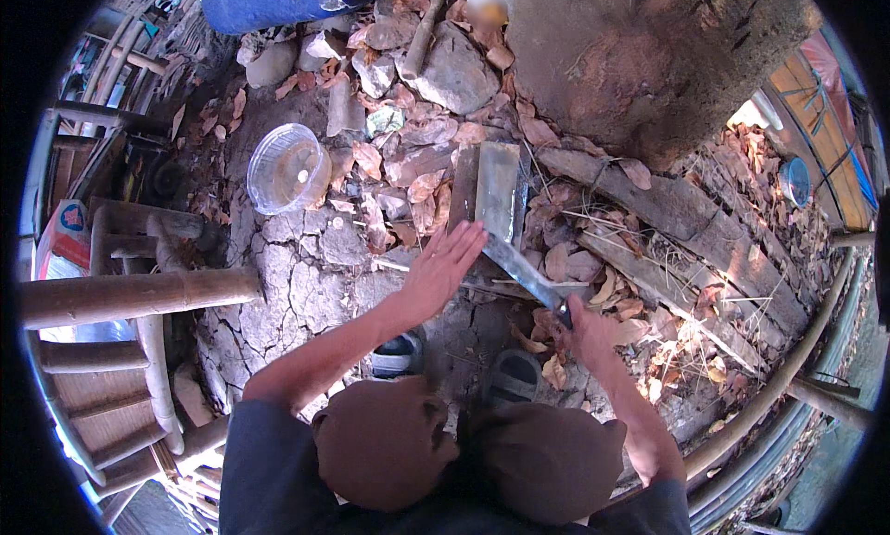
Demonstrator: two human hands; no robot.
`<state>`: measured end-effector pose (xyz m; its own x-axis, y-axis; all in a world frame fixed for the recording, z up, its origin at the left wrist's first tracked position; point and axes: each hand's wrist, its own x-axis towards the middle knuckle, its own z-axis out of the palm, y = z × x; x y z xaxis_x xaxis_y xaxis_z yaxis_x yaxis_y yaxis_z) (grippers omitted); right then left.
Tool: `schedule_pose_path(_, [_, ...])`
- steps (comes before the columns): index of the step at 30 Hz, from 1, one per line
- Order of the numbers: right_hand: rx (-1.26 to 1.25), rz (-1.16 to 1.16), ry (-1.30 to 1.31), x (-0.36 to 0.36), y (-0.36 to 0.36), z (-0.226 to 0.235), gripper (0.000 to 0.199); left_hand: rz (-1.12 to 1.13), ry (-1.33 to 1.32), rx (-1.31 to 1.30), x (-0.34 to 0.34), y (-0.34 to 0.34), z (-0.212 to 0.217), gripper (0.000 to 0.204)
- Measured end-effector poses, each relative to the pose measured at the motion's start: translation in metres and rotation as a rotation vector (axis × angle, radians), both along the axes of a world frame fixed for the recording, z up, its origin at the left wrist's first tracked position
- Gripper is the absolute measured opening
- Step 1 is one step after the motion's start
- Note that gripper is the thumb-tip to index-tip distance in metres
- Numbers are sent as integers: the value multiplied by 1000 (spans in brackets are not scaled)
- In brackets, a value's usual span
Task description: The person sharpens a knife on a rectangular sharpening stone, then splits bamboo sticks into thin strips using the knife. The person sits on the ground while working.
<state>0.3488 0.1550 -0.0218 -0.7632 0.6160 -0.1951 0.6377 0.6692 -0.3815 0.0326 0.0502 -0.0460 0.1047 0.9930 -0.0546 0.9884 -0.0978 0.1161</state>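
In the head view, the right hand (pixel 591 329) has its grip closed around the dark handle of a long, narrow knife with a smooth grey metal blade (pixel 521 268). The left hand (pixel 448 261) lies flat, its grip unclosed and its fingers straight and side by side, with the fingertips at the blade's far end. The knife slants up and leftward from the right hand to the near end of a flat-faced, rectangular grey block (pixel 498 184) on the ground.

To the left, a round, clear plastic tub (pixel 289 169) with ribbed walls sits on dry, deeply cracked brown soil (pixel 287 289). Curled, papery brown leaves (pixel 424 185) lie among rough grey stones (pixel 454 76) and weathered wooden planks (pixel 681 215). At the far left, past a smooth, rounded brown pole (pixel 139 297), a glossy red-and-white plastic sack (pixel 67 248) bears a round blue printed emblem.
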Motion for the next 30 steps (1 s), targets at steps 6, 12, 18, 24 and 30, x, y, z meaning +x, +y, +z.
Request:
schedule_pose_path(6, [16, -89, -202, -45, 66, -40, 60, 53, 150, 40, -36, 72, 29, 80])
schedule_pose_path(12, [148, 73, -124, -35, 51, -37, 65, 86, 46, 60, -24, 23, 11, 80])
schedule_pose_path(18, [91, 26, -146, -69, 65, -45, 63, 106, 157, -11, -52, 33, 12, 78])
schedule_pose_path(24, [145, 41, -116, -121, 111, -43, 64, 235, 136, 97, -80, 65, 9, 78])
schedule_pose_path(30, [447, 213, 61, -99, 72, -38, 69, 207, 224, -115, -63, 5, 9, 82])
